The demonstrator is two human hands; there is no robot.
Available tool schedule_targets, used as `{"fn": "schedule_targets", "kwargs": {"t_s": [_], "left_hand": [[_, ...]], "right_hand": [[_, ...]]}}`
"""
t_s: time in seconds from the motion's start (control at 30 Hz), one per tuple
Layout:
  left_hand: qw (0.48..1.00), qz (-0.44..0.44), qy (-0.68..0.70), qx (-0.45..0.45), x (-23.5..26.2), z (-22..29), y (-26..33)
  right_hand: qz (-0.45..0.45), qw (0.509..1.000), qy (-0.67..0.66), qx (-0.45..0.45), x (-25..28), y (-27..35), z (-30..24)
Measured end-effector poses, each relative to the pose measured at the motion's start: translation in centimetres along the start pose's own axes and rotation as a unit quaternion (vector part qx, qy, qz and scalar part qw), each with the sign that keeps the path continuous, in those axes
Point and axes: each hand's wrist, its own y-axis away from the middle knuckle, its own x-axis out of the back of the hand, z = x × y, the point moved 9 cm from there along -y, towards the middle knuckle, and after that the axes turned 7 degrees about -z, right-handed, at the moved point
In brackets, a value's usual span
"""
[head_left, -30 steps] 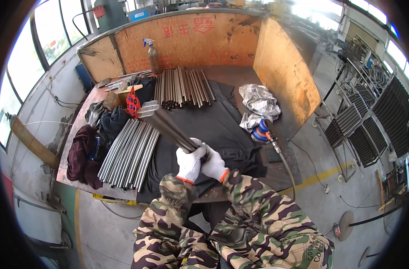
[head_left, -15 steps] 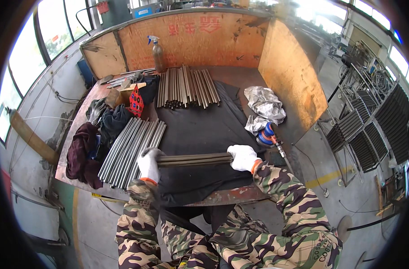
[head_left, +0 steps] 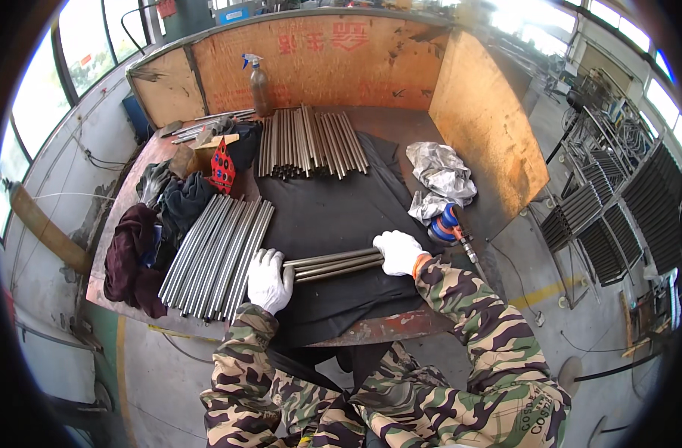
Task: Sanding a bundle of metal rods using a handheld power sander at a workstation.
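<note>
A small bundle of grey metal tubes (head_left: pixel 332 264) lies crosswise on the black cloth (head_left: pixel 333 209) near the table's front edge. My left hand (head_left: pixel 269 279), in a white glove, grips the bundle's left end. My right hand (head_left: pixel 399 252), also gloved in white, grips its right end. Just left of my left hand, a large pile of similar tubes (head_left: pixel 215 254) lies lengthwise. Another pile of tubes (head_left: pixel 309 142) lies at the back of the table.
A blue and orange air tool (head_left: pixel 447 223) and a crumpled silver sheet (head_left: pixel 439 173) lie right of the cloth. Dark clothes (head_left: pixel 135 250) and a red box (head_left: pixel 223 166) sit at the left. A spray bottle (head_left: pixel 259 84) stands before wooden boards. Metal racks (head_left: pixel 617 209) stand on the right floor.
A second ago both hands held the tubes pointing away, close together. Now the bundle lies crosswise on the cloth with a hand at each end, hardly moved since half a second ago.
</note>
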Motion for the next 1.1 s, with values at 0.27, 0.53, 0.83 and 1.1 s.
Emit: {"fn": "schedule_targets", "kwargs": {"t_s": [0.27,0.53,0.83,1.1], "left_hand": [[0.998,-0.037,-0.056,-0.015,-0.4,0.7,1.0],[0.991,-0.097,-0.091,0.002,-0.9,0.2,-1.2],[0.985,-0.141,-0.101,0.012,-2.2,0.0,-0.9],[0.981,-0.175,-0.087,-0.011,-1.9,-0.2,-0.9]], "right_hand": [[0.087,0.996,0.019,0.023,-1.3,3.9,-1.9],[0.090,0.991,0.093,0.028,0.2,3.6,-2.8],[0.060,0.990,0.124,0.013,-1.8,2.4,-1.9],[0.113,0.988,0.100,0.040,-2.0,2.3,-1.8]]}}
